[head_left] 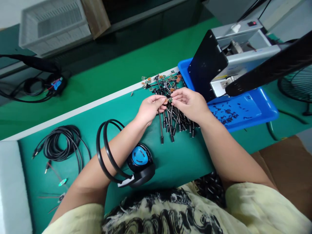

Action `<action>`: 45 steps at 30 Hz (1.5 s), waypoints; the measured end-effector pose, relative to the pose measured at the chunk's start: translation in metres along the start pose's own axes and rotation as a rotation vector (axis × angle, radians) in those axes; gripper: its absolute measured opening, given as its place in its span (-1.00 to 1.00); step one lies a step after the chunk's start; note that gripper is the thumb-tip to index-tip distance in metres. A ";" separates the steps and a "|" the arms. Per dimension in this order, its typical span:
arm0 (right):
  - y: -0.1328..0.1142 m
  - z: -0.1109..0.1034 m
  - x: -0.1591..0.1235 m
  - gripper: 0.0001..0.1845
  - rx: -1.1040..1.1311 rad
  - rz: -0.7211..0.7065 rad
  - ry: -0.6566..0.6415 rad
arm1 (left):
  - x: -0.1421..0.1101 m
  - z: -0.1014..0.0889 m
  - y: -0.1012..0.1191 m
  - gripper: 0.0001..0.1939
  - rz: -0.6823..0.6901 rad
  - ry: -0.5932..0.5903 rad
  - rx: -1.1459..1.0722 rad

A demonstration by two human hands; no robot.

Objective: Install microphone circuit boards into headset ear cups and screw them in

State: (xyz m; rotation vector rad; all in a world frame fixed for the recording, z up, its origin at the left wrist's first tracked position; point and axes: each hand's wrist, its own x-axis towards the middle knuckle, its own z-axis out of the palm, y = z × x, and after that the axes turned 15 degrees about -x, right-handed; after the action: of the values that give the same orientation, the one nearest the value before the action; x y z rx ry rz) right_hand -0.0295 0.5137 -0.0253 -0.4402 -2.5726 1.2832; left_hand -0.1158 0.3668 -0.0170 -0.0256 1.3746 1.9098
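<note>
My left hand and my right hand meet over a pile of black microphone booms on the green table. Fingertips of my right hand pinch a small green circuit board. Thumb and fingers of my left hand are closed on a small orange piece right beside the board; whether the two are joined is hard to make out. More little boards and orange tabs lie at the far end of the pile. A headset with a black double headband and a blue-centred ear cup lies around and beside my left forearm.
To the right, a grey machine with a black plate stands in a blue tray holding small black bits. Coiled black cable lies at left. Beyond the table's white edge are a grey crate and another headset. A fan stands far right.
</note>
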 end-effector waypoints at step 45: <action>-0.001 0.011 -0.002 -0.86 0.055 0.088 -0.041 | -0.010 0.001 -0.004 -0.91 -0.029 -0.032 0.083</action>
State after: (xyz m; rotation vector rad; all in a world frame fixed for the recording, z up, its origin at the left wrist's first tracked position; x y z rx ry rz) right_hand -0.0318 0.5047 -0.0306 -0.5263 -2.5704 1.4037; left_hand -0.1063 0.3628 -0.0153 0.0258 1.4235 1.8202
